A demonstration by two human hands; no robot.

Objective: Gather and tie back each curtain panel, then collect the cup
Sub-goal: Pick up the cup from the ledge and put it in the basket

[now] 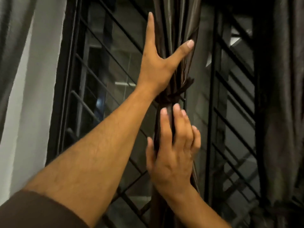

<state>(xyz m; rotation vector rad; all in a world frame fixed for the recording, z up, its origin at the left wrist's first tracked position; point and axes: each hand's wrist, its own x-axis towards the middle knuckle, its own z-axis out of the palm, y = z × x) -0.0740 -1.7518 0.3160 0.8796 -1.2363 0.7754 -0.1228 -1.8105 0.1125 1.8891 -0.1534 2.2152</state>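
While the left hand [156,63] presses flat above the tie [174,94] and the right hand [172,145] loosely cups the gathered curtain panel [177,30] below, neither clenched, the knot could slip loose; no cup visible.

dark window [115,76] with diagonal metal bars [105,45], pale wall [32,96] at left

Dim, warm indoor light; the window [115,76] is dark with faint reflections, perhaps of lamps; edges blur and bend.
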